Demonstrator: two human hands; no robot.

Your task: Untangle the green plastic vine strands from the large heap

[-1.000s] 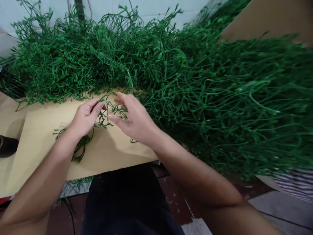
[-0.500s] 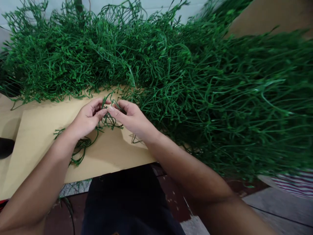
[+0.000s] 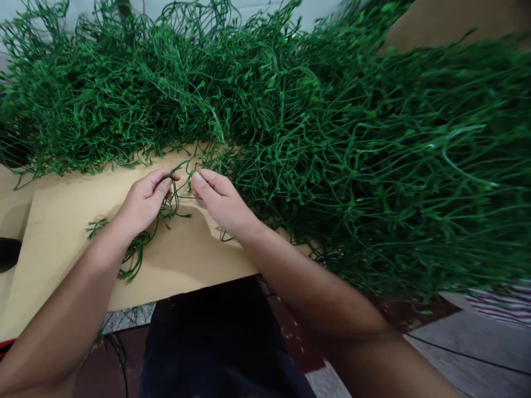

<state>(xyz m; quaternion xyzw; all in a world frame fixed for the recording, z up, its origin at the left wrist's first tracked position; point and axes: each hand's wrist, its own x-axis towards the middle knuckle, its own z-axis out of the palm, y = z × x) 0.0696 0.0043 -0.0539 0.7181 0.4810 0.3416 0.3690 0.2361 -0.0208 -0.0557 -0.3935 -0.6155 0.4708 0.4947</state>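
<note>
Near the middle of the frame, the left hand (image 3: 143, 202) is closed on some green stems (image 3: 176, 200), with the thumb pressed on top. The right hand (image 3: 222, 202) is just beside it, fingers shut; it seems to pinch a thin stem (image 3: 188, 197) that runs between the 2 hands. The held stems hang in loops over the tan board (image 3: 186, 254).

A small bunch (image 3: 139, 251) lies by the left wrist, in the lower left. The big green pile (image 3: 290, 110) fills the top and right.

The loops look bendy, so they could catch on each other and make a knot. A hard tug might snap a stem or pull it out of the fingers. The right hand is so near the pile that loose ends could snag there.
</note>
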